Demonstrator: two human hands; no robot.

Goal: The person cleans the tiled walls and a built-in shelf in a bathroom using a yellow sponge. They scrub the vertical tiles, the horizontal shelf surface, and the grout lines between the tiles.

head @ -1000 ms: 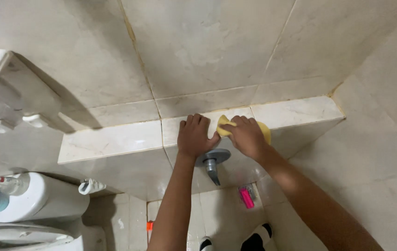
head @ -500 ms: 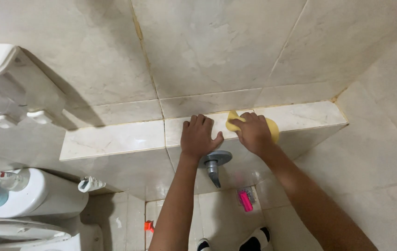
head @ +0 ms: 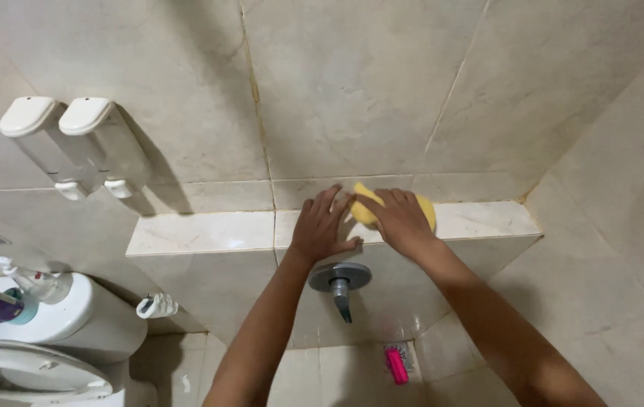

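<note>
A yellow sponge (head: 365, 210) lies on a pale marble ledge (head: 201, 232) that runs along the tiled wall. My right hand (head: 401, 220) presses down on the sponge and covers most of it. My left hand (head: 322, 228) rests flat on the ledge just left of the sponge, fingers spread, holding nothing. A round metal tap (head: 340, 280) sticks out of the ledge's front face below both hands.
Two white wall dispensers (head: 73, 143) hang at upper left. A white toilet tank (head: 73, 320) with bottles on it and a toilet seat (head: 24, 377) sit at lower left. A pink object (head: 396, 365) lies on the floor below the tap.
The view has tilted so the ledge sits lower in frame and the dispensers show fully. Both hands stay on the ledge; the right hand and sponge shifted slightly.
</note>
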